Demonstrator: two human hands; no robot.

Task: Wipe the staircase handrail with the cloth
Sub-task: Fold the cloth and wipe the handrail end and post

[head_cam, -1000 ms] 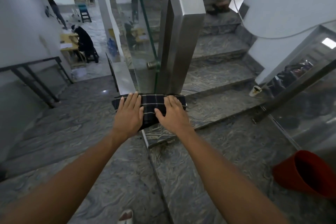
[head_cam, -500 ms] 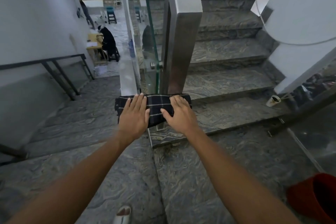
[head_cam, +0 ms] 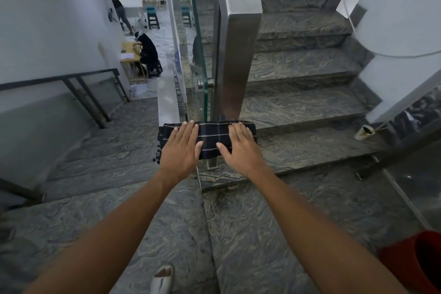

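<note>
Both hands lie flat and spread, palms down, on a dark plaid cloth (head_cam: 213, 138); the left hand (head_cam: 179, 150) covers the cloth's left part, with its fingers stretched forward to the far edge and its thumb angled in toward the middle; the right hand (head_cam: 241, 148) presses the right part in the same way, its thumb pointing inward toward the left one; neither hand is curled around anything, each simply bearing down on the fabric with open fingers. The cloth is folded into a band whose long axis runs left to right across the view; it is draped over the low end of the steel handrail (head_cam: 167, 100), just in front of the square steel post (head_cam: 236, 55) and the glass panel (head_cam: 194, 31) beside it; its left end hangs a little past the left hand. Both forearms reach straight forward from the bottom corners of the view and converge on the cloth, wrists nearly level. Marble stairs (head_cam: 298, 105) rise beyond the post; a red bucket (head_cam: 415, 262) stands at the lower right on the landing.
</note>
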